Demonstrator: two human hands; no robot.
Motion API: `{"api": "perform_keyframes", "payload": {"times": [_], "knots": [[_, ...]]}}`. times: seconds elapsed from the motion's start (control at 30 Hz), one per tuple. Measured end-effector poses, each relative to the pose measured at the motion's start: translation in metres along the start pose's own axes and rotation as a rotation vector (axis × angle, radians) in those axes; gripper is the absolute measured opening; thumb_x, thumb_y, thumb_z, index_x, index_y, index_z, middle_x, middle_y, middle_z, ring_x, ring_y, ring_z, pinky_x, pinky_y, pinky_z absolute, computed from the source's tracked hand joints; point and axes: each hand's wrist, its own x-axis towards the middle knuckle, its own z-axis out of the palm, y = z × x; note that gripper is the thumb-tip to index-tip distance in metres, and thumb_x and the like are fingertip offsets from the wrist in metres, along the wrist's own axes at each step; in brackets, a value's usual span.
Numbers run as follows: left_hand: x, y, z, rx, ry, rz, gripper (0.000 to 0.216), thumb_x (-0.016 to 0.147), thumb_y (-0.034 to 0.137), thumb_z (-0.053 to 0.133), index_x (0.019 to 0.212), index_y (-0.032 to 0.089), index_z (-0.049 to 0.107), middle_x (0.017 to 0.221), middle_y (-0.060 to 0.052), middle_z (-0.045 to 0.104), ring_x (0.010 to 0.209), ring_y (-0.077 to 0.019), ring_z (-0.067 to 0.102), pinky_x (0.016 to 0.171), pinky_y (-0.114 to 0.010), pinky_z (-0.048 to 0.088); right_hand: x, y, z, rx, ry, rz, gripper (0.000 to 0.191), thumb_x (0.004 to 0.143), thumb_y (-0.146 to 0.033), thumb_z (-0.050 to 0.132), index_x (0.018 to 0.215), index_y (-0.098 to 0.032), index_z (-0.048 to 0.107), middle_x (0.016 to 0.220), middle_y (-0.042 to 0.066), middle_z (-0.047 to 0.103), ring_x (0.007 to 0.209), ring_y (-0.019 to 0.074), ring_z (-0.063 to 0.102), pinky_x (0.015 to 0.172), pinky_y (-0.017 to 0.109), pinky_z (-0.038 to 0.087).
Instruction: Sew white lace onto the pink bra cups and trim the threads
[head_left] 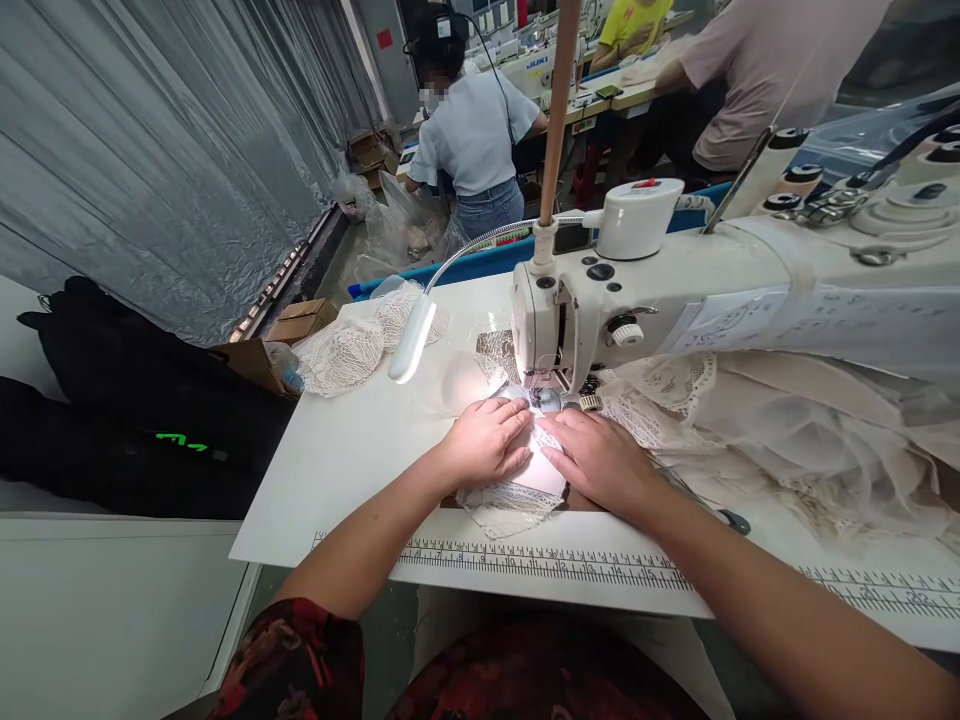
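Under the needle area of a white sewing machine (712,265) lies a pale lace-edged fabric piece (511,503), brightly lit. My left hand (487,440) rests flat on its left side, fingers stretched toward the presser foot. On the right, my right hand (604,460) also lies flat, with its fingertips on the fabric's edge. Both hands press the piece against the machine bed without gripping it. The fabric's far end, close to the needle, is partly hidden by my fingers and washed out by the light.
A lamp on a bendable neck (412,340) hangs left of the needle. Lace cups (345,355) lie at the table's back left. A heap of pale fabric (817,440) covers the right side. A printed ruler (525,563) runs along the front edge. People sit at machines beyond.
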Motion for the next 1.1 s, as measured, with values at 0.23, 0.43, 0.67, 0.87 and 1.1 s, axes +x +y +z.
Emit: {"api": "perform_keyframes", "payload": {"times": [0.23,0.43,0.67,0.87,1.1], "knots": [[0.006,-0.010,-0.003,0.014,-0.029,0.041,0.058,0.090,0.043,0.042,0.136,0.008,0.046,0.144,-0.014,0.045,0.117,-0.0284,0.049,0.098,-0.042,0.042,0.005,-0.001,-0.004,-0.006,-0.014,0.029,0.031,0.091,-0.030,0.044,0.112,-0.016,0.063,0.090,0.007,0.066,0.079,0.0217,0.057,0.069,0.032,0.036],[0.009,-0.017,-0.009,0.028,-0.077,0.079,0.058,0.089,0.041,0.043,0.136,0.009,0.045,0.144,-0.015,0.044,0.121,-0.0293,0.047,0.098,-0.042,0.042,0.009,-0.004,-0.008,-0.035,-0.035,0.066,0.028,0.090,-0.030,0.044,0.106,-0.019,0.065,0.084,0.006,0.065,0.071,0.0200,0.055,0.062,0.030,0.032],[0.002,-0.002,-0.019,0.051,-0.019,0.164,0.041,0.085,0.020,0.045,0.123,0.009,0.055,0.131,-0.015,0.054,0.121,-0.0282,0.046,0.101,-0.044,0.035,0.005,0.004,-0.003,0.083,0.040,0.088,0.034,0.093,-0.023,0.034,0.105,-0.018,0.065,0.090,0.008,0.068,0.074,0.0193,0.058,0.066,0.029,0.038],[0.000,0.001,-0.002,-0.017,0.040,0.151,0.046,0.090,0.041,0.045,0.120,0.009,0.057,0.108,-0.015,0.060,0.100,-0.0263,0.053,0.095,-0.044,0.038,0.004,0.007,-0.002,0.101,0.068,0.100,0.035,0.089,-0.017,0.036,0.108,-0.018,0.066,0.091,0.008,0.068,0.070,0.0184,0.058,0.065,0.029,0.040],[-0.001,-0.004,0.003,-0.044,0.083,0.188,0.045,0.090,0.041,0.043,0.118,0.009,0.058,0.109,-0.015,0.059,0.102,-0.0262,0.051,0.097,-0.044,0.037,0.002,0.006,0.000,0.117,0.077,0.003,0.038,0.086,-0.012,0.037,0.107,-0.019,0.068,0.088,0.006,0.066,0.073,0.0169,0.056,0.065,0.027,0.037]]}}
